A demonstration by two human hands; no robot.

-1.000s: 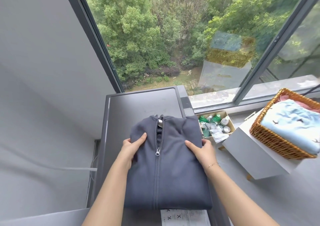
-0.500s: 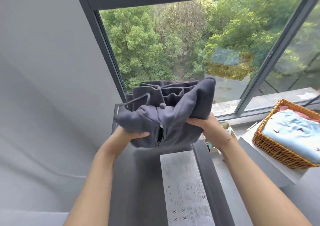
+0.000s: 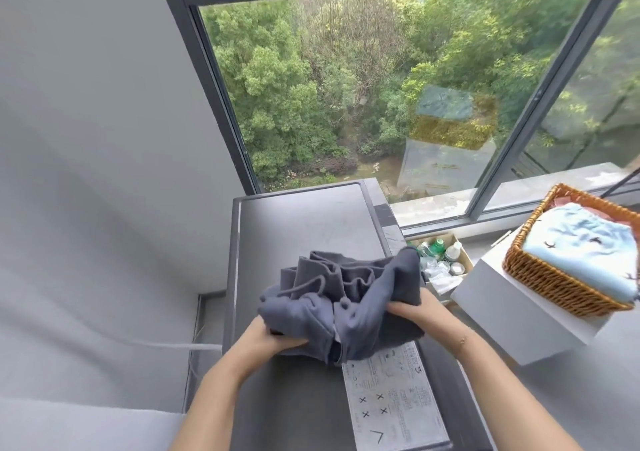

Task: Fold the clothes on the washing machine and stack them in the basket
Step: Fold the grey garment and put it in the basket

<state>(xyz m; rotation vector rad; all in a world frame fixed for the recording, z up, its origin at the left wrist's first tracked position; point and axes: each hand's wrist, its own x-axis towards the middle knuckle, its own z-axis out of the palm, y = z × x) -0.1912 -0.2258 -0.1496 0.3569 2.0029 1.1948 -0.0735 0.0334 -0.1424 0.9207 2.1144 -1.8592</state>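
A folded dark grey zip hoodie [image 3: 349,298] is held just above the dark top of the washing machine [image 3: 304,222]. My left hand [image 3: 273,338] grips its left underside, fingers curled under the cloth. My right hand [image 3: 420,315] grips its right edge. The folded layers and a drawstring face up and away from me. At the right, a wicker basket [image 3: 550,281] stands on a white box and holds a folded light blue garment [image 3: 581,246] over something pink.
A white instruction sticker [image 3: 391,398] lies on the machine's near right. A cardboard box of bottles [image 3: 440,253] sits on the floor between the machine and the white box [image 3: 512,315]. A big window is behind; a grey wall is to the left.
The hoodie lay flat on the machine under both hands; both hands picked it up, raised it, and it now sits lower, near the machine top.
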